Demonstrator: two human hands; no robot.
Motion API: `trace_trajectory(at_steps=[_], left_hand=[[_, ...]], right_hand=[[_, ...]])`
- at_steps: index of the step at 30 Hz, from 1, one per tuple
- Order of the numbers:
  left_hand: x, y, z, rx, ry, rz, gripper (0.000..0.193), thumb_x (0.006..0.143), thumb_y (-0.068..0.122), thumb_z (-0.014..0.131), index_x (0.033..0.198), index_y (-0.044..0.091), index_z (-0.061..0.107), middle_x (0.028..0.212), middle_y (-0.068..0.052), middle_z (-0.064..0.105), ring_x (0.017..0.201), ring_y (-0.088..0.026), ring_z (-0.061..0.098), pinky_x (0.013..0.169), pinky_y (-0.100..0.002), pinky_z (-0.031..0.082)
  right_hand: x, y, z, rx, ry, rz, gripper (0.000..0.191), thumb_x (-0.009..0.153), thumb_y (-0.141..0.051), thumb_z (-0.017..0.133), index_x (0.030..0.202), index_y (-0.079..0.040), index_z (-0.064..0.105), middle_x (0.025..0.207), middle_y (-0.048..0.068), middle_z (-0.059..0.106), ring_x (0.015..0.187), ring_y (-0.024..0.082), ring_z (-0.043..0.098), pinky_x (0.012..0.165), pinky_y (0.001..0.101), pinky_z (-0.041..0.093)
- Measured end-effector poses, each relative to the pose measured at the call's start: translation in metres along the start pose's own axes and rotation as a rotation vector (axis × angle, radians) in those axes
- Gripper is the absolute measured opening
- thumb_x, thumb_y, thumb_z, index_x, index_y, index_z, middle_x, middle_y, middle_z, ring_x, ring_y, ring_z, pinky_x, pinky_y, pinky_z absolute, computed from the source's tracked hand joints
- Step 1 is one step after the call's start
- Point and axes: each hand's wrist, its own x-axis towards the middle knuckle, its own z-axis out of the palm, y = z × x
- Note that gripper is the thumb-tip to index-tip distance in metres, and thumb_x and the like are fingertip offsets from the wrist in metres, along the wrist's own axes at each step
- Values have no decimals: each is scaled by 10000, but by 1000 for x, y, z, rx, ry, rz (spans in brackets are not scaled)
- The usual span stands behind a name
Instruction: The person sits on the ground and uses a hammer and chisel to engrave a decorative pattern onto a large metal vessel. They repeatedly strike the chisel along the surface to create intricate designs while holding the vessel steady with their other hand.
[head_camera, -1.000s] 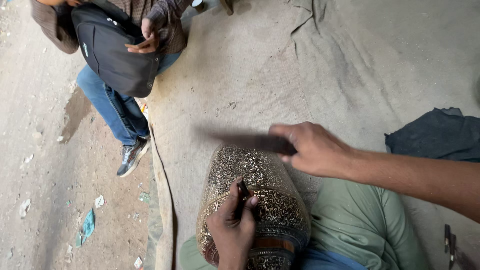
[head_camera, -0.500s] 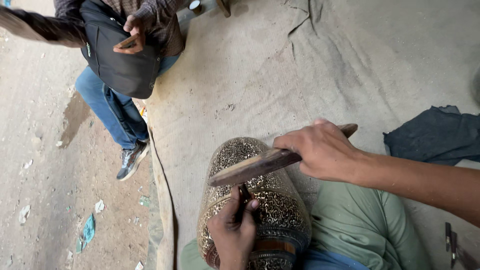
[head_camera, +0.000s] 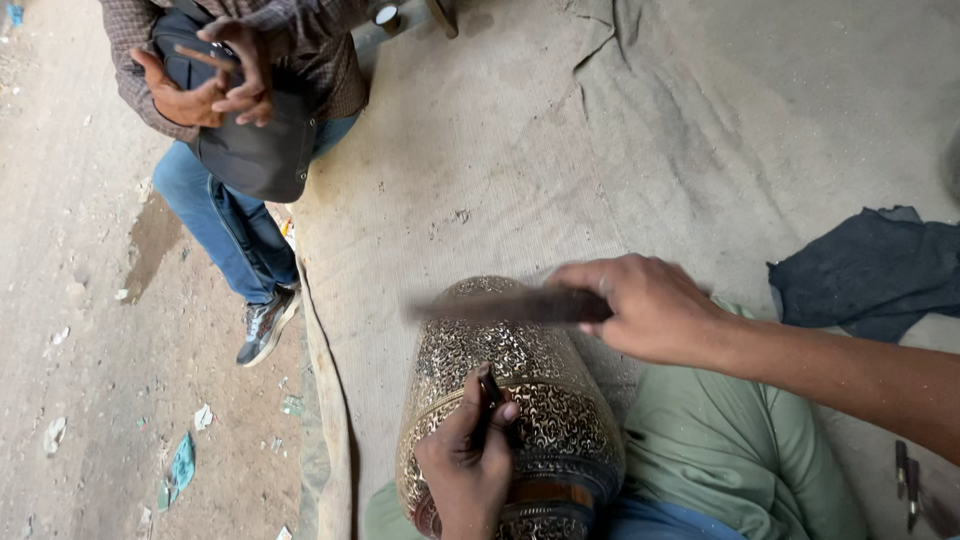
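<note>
Stick (head_camera: 510, 306) has been swung down since a moment ago and is now motion-blurred just above the engraved metal vase (head_camera: 510, 420), so a strike is judged underway. Right hand (head_camera: 650, 310) is clamped on the stick; left hand (head_camera: 468, 470) is closed on a small chisel (head_camera: 490, 392) set against the vase, lying on the lap. No labels or packages seen; dark cloth (head_camera: 870, 270) lies on the mat (head_camera: 480, 180).

The vase (head_camera: 520, 400) is golden brass, covered in fine dark scrolling floral engraving, with a plain coppery band near its base; the chisel (head_camera: 490, 392) is dark, almost black; the hammer (head_camera: 520, 305) is dark brown; the cloth (head_camera: 560, 160) is dusty beige; the rag (head_camera: 870, 270) is slate blue; the trousers (head_camera: 740, 450) are pale green; the onlooker's jeans (head_camera: 215, 225) are blue, the shirt (head_camera: 310, 40) brown checked, the bag (head_camera: 255, 150) black.
</note>
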Motion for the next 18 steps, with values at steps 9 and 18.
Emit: trace_trajectory(at_steps=[9, 18], left_hand=[[0, -1, 1, 25, -8, -6, 403, 800, -4, 785, 1199, 31, 746, 847, -91, 840, 749, -84, 776, 688, -242, 610], [-1, -8, 1, -23, -12, -14, 308, 823, 1, 772, 1131, 6, 773, 817, -90, 839, 735, -63, 746, 668, -238, 602]], right_hand=[[-5, 6, 6, 83, -84, 148, 306, 913, -69, 630, 1182, -209, 678, 766, 49, 721, 534, 177, 622, 543, 404, 564], [-9, 9, 7, -205, 230, -363, 539, 642, 64, 663, 1114, -184, 738, 864, -17, 781, 666, 139, 720, 754, 381, 550]])
